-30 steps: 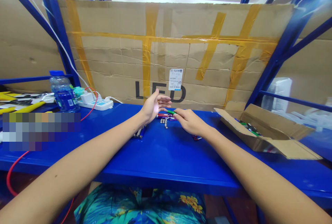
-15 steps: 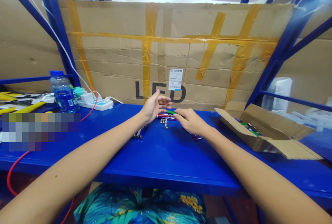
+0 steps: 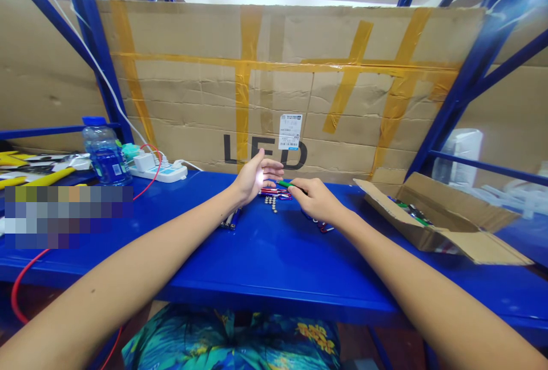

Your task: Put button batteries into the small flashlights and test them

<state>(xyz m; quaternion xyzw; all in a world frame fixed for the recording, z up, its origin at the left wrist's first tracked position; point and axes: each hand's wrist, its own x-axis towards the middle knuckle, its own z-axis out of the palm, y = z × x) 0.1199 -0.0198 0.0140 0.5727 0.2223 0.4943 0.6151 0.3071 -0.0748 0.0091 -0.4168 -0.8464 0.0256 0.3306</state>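
My right hand (image 3: 314,197) is closed around a slim green penlight (image 3: 286,185), its lit end aimed left. A bright white spot from it falls on the palm of my left hand (image 3: 253,178), which is held up with fingers stretched and nothing in it. Below and between the hands lie red and blue metal tubes (image 3: 274,192), partly hidden. Small silver button cells (image 3: 270,204) sit in short rows in front of them. Several dark blue tubes (image 3: 231,221) lie by my left wrist. Under my right wrist, small red metal pieces with clips (image 3: 327,229) show in part.
An open cardboard box (image 3: 432,238) at right holds pens or penlights of mixed colours. On the left stand a water bottle (image 3: 105,153) and a white power strip (image 3: 165,172) with a red cable. A large cardboard sheet (image 3: 192,96) walls off the blue table's (image 3: 265,267) back.
A bright light spot has appeared on my left palm. My right hand has shifted slightly right with the green penlight; my left hand is nearly still.
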